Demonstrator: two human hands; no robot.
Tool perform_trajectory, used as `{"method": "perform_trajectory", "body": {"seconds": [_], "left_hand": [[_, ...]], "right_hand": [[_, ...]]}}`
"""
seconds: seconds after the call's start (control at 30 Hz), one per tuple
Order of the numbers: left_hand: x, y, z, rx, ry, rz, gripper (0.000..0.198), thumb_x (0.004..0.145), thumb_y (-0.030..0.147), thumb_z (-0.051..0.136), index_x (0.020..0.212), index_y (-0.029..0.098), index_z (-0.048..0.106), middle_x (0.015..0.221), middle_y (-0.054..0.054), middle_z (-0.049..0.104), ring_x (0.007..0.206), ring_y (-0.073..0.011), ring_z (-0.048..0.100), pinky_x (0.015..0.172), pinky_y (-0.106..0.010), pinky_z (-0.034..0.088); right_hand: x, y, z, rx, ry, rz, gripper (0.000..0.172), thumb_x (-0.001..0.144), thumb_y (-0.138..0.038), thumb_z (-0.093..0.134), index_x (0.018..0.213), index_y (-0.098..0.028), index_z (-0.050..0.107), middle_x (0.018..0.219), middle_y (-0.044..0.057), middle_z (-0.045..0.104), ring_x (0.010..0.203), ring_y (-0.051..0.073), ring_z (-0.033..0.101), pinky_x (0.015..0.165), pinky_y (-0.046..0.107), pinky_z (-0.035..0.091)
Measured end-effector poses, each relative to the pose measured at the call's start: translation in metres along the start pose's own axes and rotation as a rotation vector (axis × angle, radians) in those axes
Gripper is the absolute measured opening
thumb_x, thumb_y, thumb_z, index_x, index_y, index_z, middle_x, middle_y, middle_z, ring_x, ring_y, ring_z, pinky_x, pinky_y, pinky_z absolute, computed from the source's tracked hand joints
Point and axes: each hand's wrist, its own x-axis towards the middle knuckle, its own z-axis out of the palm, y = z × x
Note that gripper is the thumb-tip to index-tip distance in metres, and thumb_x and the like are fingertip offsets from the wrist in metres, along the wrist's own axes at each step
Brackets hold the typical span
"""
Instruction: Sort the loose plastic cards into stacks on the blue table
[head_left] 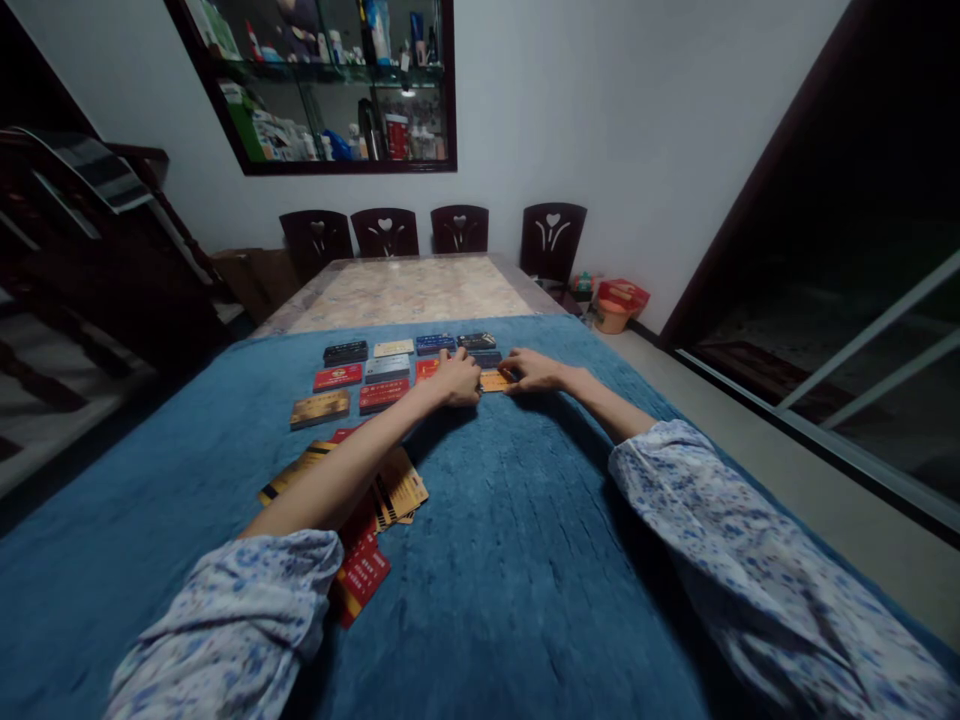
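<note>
An orange-yellow stack of cards [493,382] lies on the blue cloth between my two hands. My left hand [459,380] is closed with bent fingers at the stack's left end, partly covering a red card stack [427,369]. At the right end, my right hand [532,370] grips the orange-yellow cards with curled fingers. Rows of card stacks spread to the left and behind, among them a red one [384,396], a silver one [387,369] and a brown-gold one [320,409]. Under my left forearm lie loose gold cards [403,485] and red cards [364,577], partly hidden.
The blue cloth [510,560] covers the near part of a long table with a patterned top [427,285]. Several dark chairs [553,240] stand at its far end. A glass-shelved wall cabinet [337,75] is behind, and an orange bucket [611,316] sits on the floor at right.
</note>
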Motion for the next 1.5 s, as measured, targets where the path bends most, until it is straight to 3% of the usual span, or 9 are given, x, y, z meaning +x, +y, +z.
{"method": "perform_trajectory", "body": {"seconds": [0.13,0.47,1.1,1.37,1.5], "left_hand": [[0.002,0.0,-0.001,-0.022,-0.002,-0.01,0.037,0.081,0.028,0.058,0.113,0.015,0.071,0.128,-0.021,0.064,0.131,-0.0407,0.043,0.108,-0.061,0.029],[0.003,-0.001,-0.001,0.081,-0.026,-0.053,0.04,0.081,0.033,0.055,0.11,0.014,0.075,0.124,-0.022,0.066,0.125,-0.0402,0.047,0.104,-0.06,0.034],[0.002,0.002,0.0,0.006,-0.021,-0.07,0.038,0.081,0.027,0.056,0.109,0.01,0.075,0.124,-0.024,0.065,0.125,-0.041,0.045,0.104,-0.061,0.036],[-0.008,0.006,-0.002,0.004,0.041,-0.067,0.032,0.086,0.032,0.056,0.107,0.015,0.074,0.122,-0.019,0.068,0.128,-0.0397,0.044,0.106,-0.06,0.032],[-0.014,0.002,-0.002,-0.022,0.132,-0.013,0.031,0.086,0.031,0.058,0.107,0.013,0.073,0.121,-0.021,0.068,0.127,-0.0408,0.045,0.103,-0.06,0.033]], "right_hand": [[0.004,0.001,-0.002,-0.004,-0.017,0.02,0.047,0.077,-0.039,0.076,0.118,-0.015,0.071,0.107,0.012,0.064,0.099,0.026,0.061,0.088,0.032,0.047],[0.011,0.003,-0.005,-0.041,-0.06,0.02,0.032,0.075,-0.038,0.08,0.1,-0.018,0.074,0.099,0.007,0.067,0.082,0.019,0.06,0.073,0.025,0.045],[0.012,-0.001,-0.006,-0.061,-0.089,-0.02,0.017,0.077,-0.028,0.073,0.089,-0.017,0.076,0.093,0.008,0.072,0.084,0.02,0.063,0.072,0.025,0.046],[0.007,-0.003,-0.006,-0.091,-0.074,0.009,0.025,0.079,-0.032,0.073,0.098,-0.017,0.076,0.098,0.009,0.07,0.087,0.021,0.062,0.075,0.026,0.045],[0.003,-0.002,-0.007,-0.047,-0.024,0.031,0.045,0.078,-0.038,0.076,0.116,-0.015,0.073,0.103,0.01,0.071,0.088,0.021,0.064,0.078,0.027,0.045]]}}
